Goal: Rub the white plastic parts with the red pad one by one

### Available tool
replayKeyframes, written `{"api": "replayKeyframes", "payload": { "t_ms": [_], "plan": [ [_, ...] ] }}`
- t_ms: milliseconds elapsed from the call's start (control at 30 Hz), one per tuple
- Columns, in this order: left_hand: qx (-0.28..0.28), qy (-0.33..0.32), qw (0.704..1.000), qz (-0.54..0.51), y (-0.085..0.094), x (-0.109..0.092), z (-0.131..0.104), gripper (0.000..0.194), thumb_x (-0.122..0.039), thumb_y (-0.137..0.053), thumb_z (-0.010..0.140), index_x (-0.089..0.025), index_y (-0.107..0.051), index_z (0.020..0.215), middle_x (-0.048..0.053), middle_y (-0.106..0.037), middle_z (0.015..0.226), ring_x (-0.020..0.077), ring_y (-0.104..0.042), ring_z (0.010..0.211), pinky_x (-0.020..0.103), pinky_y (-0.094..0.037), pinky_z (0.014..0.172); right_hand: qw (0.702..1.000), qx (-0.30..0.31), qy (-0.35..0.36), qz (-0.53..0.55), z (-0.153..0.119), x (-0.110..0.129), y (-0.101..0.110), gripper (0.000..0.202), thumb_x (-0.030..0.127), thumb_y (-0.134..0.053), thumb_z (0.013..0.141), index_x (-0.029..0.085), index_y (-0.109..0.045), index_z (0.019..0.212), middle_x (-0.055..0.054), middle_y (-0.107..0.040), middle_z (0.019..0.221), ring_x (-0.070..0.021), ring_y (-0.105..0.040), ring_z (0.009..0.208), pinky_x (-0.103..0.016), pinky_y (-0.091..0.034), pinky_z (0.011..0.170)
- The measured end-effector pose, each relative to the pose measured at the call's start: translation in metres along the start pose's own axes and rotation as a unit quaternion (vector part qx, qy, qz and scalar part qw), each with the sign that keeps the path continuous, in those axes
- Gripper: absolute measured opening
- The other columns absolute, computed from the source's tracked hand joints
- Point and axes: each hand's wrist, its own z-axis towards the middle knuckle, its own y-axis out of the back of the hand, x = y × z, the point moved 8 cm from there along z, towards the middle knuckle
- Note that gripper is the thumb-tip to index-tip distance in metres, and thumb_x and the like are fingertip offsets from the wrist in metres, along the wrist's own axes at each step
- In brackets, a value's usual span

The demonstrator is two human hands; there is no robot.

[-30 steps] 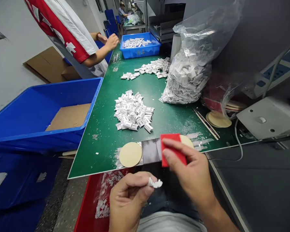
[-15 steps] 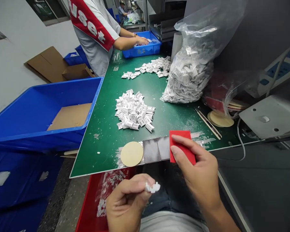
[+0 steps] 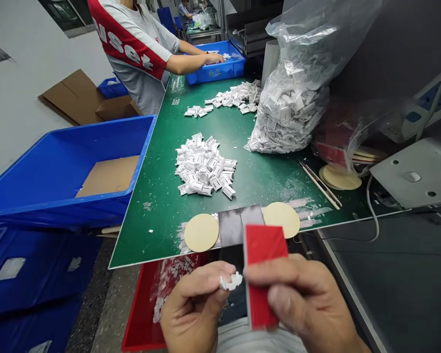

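Between thumb and fingertips, my left hand (image 3: 196, 304) pinches a small white plastic part (image 3: 231, 281), low in front of the table edge. My right hand (image 3: 305, 294) grips a flat red block (image 3: 266, 250) held upright, its left edge close beside the white part. Beyond them, dark grey plates (image 3: 231, 228) lie at the table's edge, with one round beige disc (image 3: 201, 233) to their left and another beige disc (image 3: 282, 219) to their right. A heap of white parts (image 3: 205, 166) sits farther back on the green table (image 3: 158, 196).
A clear bag of white parts (image 3: 286, 113) stands at the back right, near tweezers (image 3: 319, 185) and a white box (image 3: 415, 174). Blue bin (image 3: 69, 142) at left; red bin (image 3: 139, 314) below the table. Another person's hands reach into a blue tray (image 3: 216, 73).
The red block has been lifted off the table edge and brought down beside the white part, uncovering the right disc. My left hand has barely moved.
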Motion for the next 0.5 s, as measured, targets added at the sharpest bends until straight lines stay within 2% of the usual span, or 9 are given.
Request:
{"api": "replayKeyframes", "payload": {
  "t_ms": [33,67,167,200,300,400,500],
  "plan": [
    [-0.006,-0.009,1.0,0.006,0.001,-0.001,-0.001,0.016,-0.013,-0.088,0.076,-0.027,-0.081,0.082,0.001,-0.085,0.083,0.021,-0.082,0.078,0.029,-0.067,0.072,1.0,0.017,-0.016,-0.016,0.002,-0.004,-0.001,0.016,0.041,-0.076,0.092,0.037,-0.087,0.103,0.0,-0.085,0.084,-0.0175,-0.077,0.068,-0.023,-0.061,0.062],
    [-0.009,-0.016,1.0,0.011,0.002,-0.002,-0.002,0.017,-0.012,-0.088,0.076,-0.027,-0.081,0.083,0.001,-0.085,0.084,0.0208,-0.082,0.078,0.029,-0.067,0.071,0.999,-0.006,-0.024,-0.043,0.004,-0.007,0.005,0.015,0.038,-0.078,0.09,0.036,-0.087,0.102,0.0,-0.084,0.077,-0.0159,-0.076,0.065,-0.021,-0.06,0.062],
    [-0.011,-0.039,0.999,0.025,0.003,-0.004,-0.005,0.021,-0.009,-0.086,0.077,-0.027,-0.081,0.087,0.0,-0.085,0.085,0.02,-0.082,0.075,0.027,-0.068,0.07,0.971,-0.203,0.004,-0.125,0.004,-0.003,0.038,0.019,0.028,-0.083,0.086,0.036,-0.087,0.103,0.005,-0.079,0.06,-0.0108,-0.07,0.053,-0.014,-0.057,0.055],
    [-0.009,-0.038,0.999,0.025,0.003,-0.004,-0.006,0.021,-0.009,-0.086,0.077,-0.027,-0.081,0.087,0.0,-0.085,0.086,0.0199,-0.082,0.075,0.027,-0.068,0.07,0.96,-0.236,0.037,-0.144,0.003,0.003,0.041,0.022,0.027,-0.086,0.082,0.037,-0.087,0.102,0.005,-0.079,0.06,-0.0114,-0.07,0.051,-0.015,-0.057,0.054],
    [0.005,-0.029,1.0,0.001,0.002,-0.005,-0.007,0.02,-0.012,-0.088,0.076,-0.028,-0.081,0.086,0.0,-0.085,0.086,0.021,-0.082,0.075,0.029,-0.068,0.07,0.945,-0.202,0.127,-0.225,0.002,0.017,0.026,0.026,0.023,-0.09,0.075,0.035,-0.088,0.099,0.002,-0.085,0.074,-0.0172,-0.074,0.055,-0.022,-0.063,0.056],
    [0.01,-0.039,0.999,-0.001,0.002,-0.01,-0.007,0.023,-0.011,-0.088,0.075,-0.029,-0.081,0.087,-0.001,-0.085,0.085,0.0202,-0.082,0.074,0.027,-0.068,0.07,0.914,-0.254,0.147,-0.28,-0.005,0.023,0.026,0.027,0.018,-0.084,0.081,0.032,-0.087,0.103,0.0,-0.087,0.083,-0.018,-0.077,0.058,-0.023,-0.065,0.059],
    [0.015,-0.024,1.0,-0.008,0.001,-0.008,-0.005,0.02,-0.015,-0.088,0.076,-0.029,-0.081,0.087,0.0,-0.085,0.086,0.02,-0.082,0.074,0.028,-0.068,0.069,0.914,-0.201,0.204,-0.288,-0.006,0.029,0.014,0.029,0.021,-0.088,0.077,0.035,-0.087,0.102,0.002,-0.086,0.076,-0.0171,-0.074,0.051,-0.021,-0.062,0.049]
  ]
}}
